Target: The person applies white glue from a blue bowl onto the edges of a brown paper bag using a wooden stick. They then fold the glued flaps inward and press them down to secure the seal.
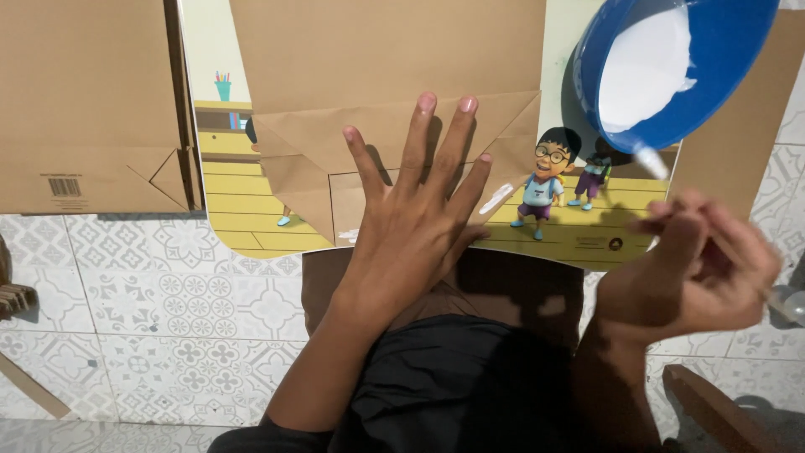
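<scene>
Left hand point(417, 210) flat, palm down, fingers spread on folded bottom of brown paper bag point(394, 101) — pinning triangular flaps point(402, 134) down, likely so glued fold stays shut. Not gripping anything, just pressing; wrist straight, forearm running in from near side over lap

Bag lying centre-far on cartoon-printed mat point(579, 226), which keeps glue off patterned floor tiles point(168, 294). White glue smears point(496, 198) on flap edge just right of fingertips

Right hand point(700, 264) raised near right, blurred, fingers curled closed round something thin — looks like brush or stick handle point(784, 304) sticking out right; can't tell exactly what. Wrist bent, knuckles toward bowl

Blue bowl point(729, 50) far right, tilted, white glue point(646, 67) pooled inside, whitish dab point(651, 159) at its lower rim. Kept close to right hand, apart from bag

Second brown bag point(84, 101) far left, flat, well apart from both hands — bottom already folded

Dark wooden edge point(713, 411) near right corner, untouched
</scene>
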